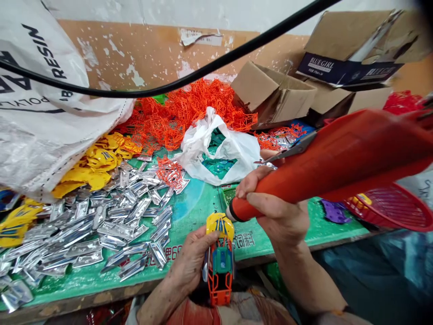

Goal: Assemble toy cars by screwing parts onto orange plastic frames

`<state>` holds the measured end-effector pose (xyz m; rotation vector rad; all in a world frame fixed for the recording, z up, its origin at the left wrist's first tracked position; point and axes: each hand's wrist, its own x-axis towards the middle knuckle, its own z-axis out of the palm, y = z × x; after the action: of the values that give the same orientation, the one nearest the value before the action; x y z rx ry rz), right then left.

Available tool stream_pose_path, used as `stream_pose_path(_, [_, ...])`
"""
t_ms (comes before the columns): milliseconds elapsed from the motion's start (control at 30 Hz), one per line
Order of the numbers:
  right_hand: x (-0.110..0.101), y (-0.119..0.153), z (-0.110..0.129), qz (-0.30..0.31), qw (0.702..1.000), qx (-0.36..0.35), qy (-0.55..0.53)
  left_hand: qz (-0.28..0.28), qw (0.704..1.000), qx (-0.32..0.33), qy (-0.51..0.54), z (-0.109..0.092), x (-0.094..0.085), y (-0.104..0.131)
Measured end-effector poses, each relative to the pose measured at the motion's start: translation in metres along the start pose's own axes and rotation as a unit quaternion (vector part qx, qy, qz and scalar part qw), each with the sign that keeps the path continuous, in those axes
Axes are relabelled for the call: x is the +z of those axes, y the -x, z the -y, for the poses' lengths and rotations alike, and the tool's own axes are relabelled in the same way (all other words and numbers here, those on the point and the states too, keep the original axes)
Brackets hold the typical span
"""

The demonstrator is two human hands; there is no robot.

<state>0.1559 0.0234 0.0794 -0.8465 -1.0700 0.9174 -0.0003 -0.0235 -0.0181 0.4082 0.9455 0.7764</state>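
Note:
My left hand [191, 262] grips a toy car [220, 257] at the table's front edge. The car has a yellow front, a green middle and an orange frame at the rear, with silver side pieces. Wrapped round the lower end of a big red power screwdriver [287, 180] is my right hand [280, 214]. The tool's black nose is right beside the car's yellow front; whether they touch, I cannot tell. Scissors [291, 146], partly hidden, lie along the tool's upper side. Silver plastic parts [117, 228] cover the table left of my left hand.
Beyond my hands stands a white plastic bag [192, 153] of green parts. Orange frames [196, 108] are heaped behind it, yellow shells [98, 160] to the left. Cardboard boxes [294, 101] and a red basket [402, 210] stand at right. A black cable [189, 81] crosses overhead.

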Motion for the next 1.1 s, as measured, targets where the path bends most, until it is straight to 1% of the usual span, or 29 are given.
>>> stream_pose_path(133, [0.001, 0.001, -0.004, 0.018, 1.0, -0.002, 0.021, -0.005, 1.0, 0.007, 0.001, 0.001, 0.0, 0.0])
stream_pose_path(367, [0.005, 0.003, -0.009, 0.028, 0.999, 0.005, 0.027, -0.012, 1.0, 0.007, 0.011, 0.0, 0.002, 0.0])
stream_pose_path(700, [0.003, 0.005, -0.012, 0.042, 0.998, 0.018, 0.033, -0.01, 0.999, 0.021, -0.022, 0.001, 0.002, 0.001])
stream_pose_path(867, [0.001, 0.008, -0.017, 0.04, 0.998, 0.009, 0.038, -0.02, 0.999, 0.025, -0.02, 0.002, 0.003, 0.002])
stream_pose_path(1100, [0.002, 0.012, -0.018, 0.059, 0.997, 0.027, 0.032, -0.032, 0.999, 0.033, -0.021, 0.003, 0.001, 0.003])
